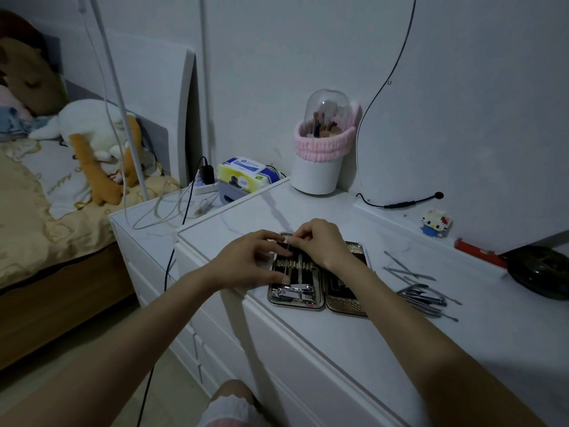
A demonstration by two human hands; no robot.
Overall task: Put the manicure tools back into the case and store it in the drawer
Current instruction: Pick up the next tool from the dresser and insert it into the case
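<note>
An open manicure case lies flat on the white dresser top, near its front edge. Its left half holds a large nail clipper and a few slim tools in loops. My left hand rests on the case's left half, its fingertips at the top edge. My right hand is over the upper middle of the case and pinches a small metal tool at the top of the left half. Several loose metal tools lie in a pile to the right of the case.
A brush holder with a clear dome and pink band stands at the back by the wall. A toy figure, a red object and a dark round item sit at the right. Cables and a tissue pack lie on the lower cabinet at left.
</note>
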